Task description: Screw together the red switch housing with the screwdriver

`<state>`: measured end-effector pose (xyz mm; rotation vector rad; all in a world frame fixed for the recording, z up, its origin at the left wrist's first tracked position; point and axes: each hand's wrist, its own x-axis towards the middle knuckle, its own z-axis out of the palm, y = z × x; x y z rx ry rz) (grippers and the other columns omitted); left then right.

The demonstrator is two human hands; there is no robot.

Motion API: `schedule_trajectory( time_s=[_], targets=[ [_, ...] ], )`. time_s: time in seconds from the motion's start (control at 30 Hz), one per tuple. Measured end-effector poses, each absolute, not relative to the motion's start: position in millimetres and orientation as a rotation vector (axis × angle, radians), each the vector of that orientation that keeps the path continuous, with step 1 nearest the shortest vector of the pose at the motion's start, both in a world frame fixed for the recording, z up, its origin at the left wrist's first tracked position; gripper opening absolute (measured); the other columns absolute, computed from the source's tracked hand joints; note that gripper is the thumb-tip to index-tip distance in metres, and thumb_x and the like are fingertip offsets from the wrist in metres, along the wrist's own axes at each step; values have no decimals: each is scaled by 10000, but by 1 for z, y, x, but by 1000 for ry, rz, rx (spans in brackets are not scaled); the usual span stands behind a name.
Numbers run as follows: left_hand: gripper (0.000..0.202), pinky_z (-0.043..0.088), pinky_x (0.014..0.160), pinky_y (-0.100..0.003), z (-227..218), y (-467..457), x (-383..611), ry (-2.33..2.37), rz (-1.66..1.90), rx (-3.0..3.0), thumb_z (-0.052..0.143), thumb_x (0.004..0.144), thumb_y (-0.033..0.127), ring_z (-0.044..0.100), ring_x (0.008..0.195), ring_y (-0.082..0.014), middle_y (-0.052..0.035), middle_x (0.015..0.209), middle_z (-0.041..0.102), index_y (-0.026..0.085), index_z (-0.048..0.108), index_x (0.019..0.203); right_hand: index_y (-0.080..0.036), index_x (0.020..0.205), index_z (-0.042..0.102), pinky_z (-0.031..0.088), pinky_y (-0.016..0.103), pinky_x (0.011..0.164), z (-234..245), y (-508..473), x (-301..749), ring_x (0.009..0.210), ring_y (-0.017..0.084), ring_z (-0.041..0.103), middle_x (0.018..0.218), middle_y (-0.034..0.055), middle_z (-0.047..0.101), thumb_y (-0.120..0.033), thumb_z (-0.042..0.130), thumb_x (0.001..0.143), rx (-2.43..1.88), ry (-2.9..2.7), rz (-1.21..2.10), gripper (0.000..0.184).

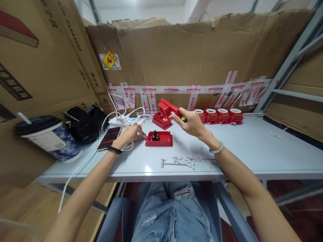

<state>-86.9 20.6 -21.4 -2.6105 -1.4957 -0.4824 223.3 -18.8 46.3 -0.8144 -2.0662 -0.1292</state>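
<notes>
Raised above the table, a red plastic housing (167,108) is gripped by my right hand (190,122), its fingers closed round the right end. Behind and below it sits another red housing (161,122). A shallow red box (165,139) lies in front of me, with a small black part (155,135) standing inside near its left end. My left hand (132,134) reaches to the box's left edge, fingers stretched out and fingertips at the rim; whether they press on it I cannot tell. Beside my right fingers shows a yellow and green round piece (184,119), partly hidden.
Several red housings with white rings (222,116) stand in a row at the back right. Hex keys and screws (178,161) lie near the front edge. To the left are a phone (109,137), a power strip (118,121), white cables, a black bag (87,124) and a large cup (50,137).
</notes>
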Motion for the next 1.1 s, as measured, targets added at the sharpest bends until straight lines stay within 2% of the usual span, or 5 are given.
schedule_trajectory(
  time_s=[0.27,0.6,0.8,0.97,1.1],
  targets=[
    [614,432,910,-381,-4,3,-89,-1591,-761,-2865,625,734,518,563,1051,-275,-92,1141,639,237,549,1275,-159,880,587,327,220,415,51,-14,216,420,59,405,574,-44,516,-518,489,870,-683,-1965,698,373],
    [1088,385,1021,-445,-1,-7,-66,-1614,-795,-3002,756,617,544,453,1257,-294,-148,1381,448,231,149,1464,-137,721,592,308,191,377,25,24,206,375,43,418,517,-28,566,-551,553,812,-915,-2169,1392,426],
    [712,455,949,-429,0,-1,-59,-1501,-711,-3096,692,684,562,538,1145,-282,-85,1308,535,264,480,1295,-163,956,643,383,232,461,28,19,216,443,87,479,605,13,632,-660,527,770,-1255,-2370,1034,543],
    [681,471,938,-425,-3,4,-53,-1502,-772,-3119,705,676,541,553,1126,-271,-83,1286,558,245,519,1260,-206,1277,478,454,318,731,23,13,220,886,223,609,1150,111,628,-719,674,560,-1244,-2547,579,903],
    [731,481,934,-416,-8,9,-41,-1495,-852,-3111,711,688,508,556,1129,-264,-104,1339,519,231,462,1317,-231,1254,489,433,333,762,15,14,218,976,273,589,1133,93,631,-656,721,534,-1298,-2664,350,867]
  ],
)
